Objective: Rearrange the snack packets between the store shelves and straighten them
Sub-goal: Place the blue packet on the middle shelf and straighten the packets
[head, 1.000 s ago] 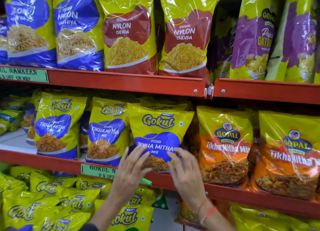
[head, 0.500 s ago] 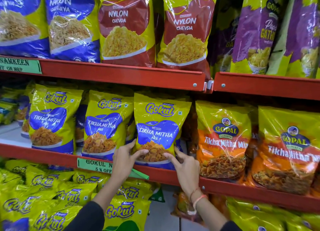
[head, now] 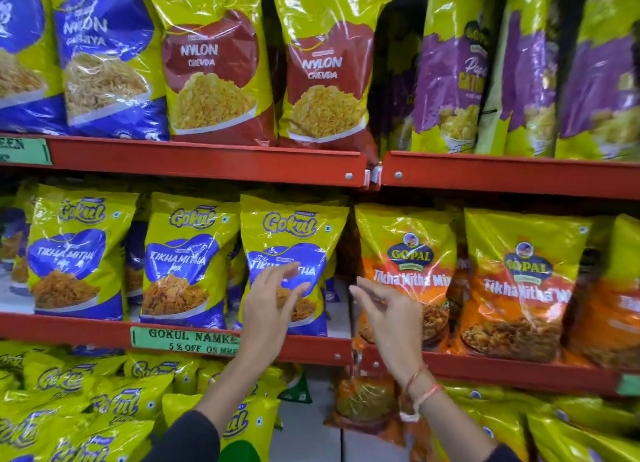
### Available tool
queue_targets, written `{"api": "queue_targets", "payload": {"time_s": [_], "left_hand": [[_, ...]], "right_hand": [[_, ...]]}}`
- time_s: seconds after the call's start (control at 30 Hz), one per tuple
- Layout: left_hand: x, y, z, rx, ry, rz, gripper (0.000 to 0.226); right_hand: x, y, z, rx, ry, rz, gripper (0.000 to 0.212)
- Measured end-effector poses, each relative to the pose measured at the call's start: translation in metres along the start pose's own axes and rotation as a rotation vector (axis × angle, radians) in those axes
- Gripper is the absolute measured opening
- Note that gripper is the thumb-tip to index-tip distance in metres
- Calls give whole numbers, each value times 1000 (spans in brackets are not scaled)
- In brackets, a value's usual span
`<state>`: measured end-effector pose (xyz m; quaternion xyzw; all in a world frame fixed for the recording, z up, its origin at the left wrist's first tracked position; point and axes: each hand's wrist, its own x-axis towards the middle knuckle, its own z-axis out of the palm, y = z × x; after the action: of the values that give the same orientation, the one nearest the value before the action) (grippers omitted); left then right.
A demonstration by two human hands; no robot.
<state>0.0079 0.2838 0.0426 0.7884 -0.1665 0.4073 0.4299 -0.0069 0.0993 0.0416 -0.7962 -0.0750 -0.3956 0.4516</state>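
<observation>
A yellow and blue Gokul Tikha Mitha packet (head: 294, 226) stands upright on the red middle shelf (head: 86, 333), third in a row of like packets. My left hand (head: 268, 305) hovers in front of its lower half, fingers apart, holding nothing. My right hand (head: 391, 314) is just to the right of that packet, in front of the first orange Gopal Tikha Mitha Mix packet (head: 408, 250), fingers loosely curled and empty. A second Gopal packet (head: 523, 281) stands further right.
The top shelf (head: 207, 158) carries tall Nylon Gathiya, Nylon Chevda (head: 325, 70) and purple Papdi Gathiya packets. Below the middle shelf lie several small Gokul packets (head: 69, 382) and an orange packet (head: 365, 402). A green price label (head: 183, 338) is on the shelf edge.
Both hands have let go of the third Gokul packet, which now stands upright on the shelf. My right hand has shifted right toward the Gopal packet.
</observation>
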Motion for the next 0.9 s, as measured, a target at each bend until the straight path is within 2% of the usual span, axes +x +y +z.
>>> {"api": "queue_targets", "payload": {"time_s": [0.17, 0.37, 0.53, 0.77, 0.9], "left_hand": [[29, 56, 42, -195, -54, 28, 20], [58, 109, 117, -353, -100, -41, 14], [76, 145, 174, -367, -49, -87, 18], [96, 173, 218, -303, -54, -119, 35], [104, 176, 225, -263, -15, -136, 23]], "right_hand": [[36, 16, -76, -37, 157, -43, 11], [79, 57, -157, -85, 318, -3, 15], [113, 105, -222, -62, 439, 50, 17], [156, 143, -260, -144, 408, 47, 28], [163, 140, -268, -273, 370, -13, 18]]}}
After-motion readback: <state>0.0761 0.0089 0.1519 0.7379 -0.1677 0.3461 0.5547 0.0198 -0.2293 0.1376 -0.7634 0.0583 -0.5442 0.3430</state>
